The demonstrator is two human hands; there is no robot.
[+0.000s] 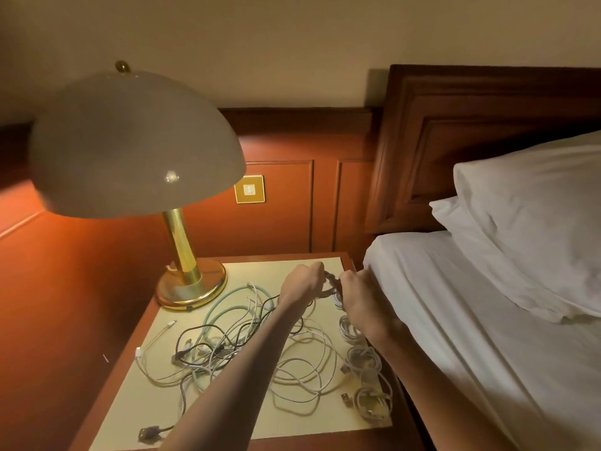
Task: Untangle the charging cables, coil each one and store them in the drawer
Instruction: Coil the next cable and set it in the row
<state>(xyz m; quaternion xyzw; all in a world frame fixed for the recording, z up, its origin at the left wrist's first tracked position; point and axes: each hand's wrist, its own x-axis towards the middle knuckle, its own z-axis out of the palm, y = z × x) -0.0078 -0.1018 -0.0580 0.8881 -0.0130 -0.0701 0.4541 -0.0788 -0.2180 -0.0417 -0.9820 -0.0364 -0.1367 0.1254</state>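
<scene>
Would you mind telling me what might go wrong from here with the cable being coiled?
The left hand and right hand hold the dark cable, whose tail runs into the tangle; pulling may tighten knots or drag the pile. The white coils sit by the nightstand edge under the right forearm, which might knock them off.
</scene>
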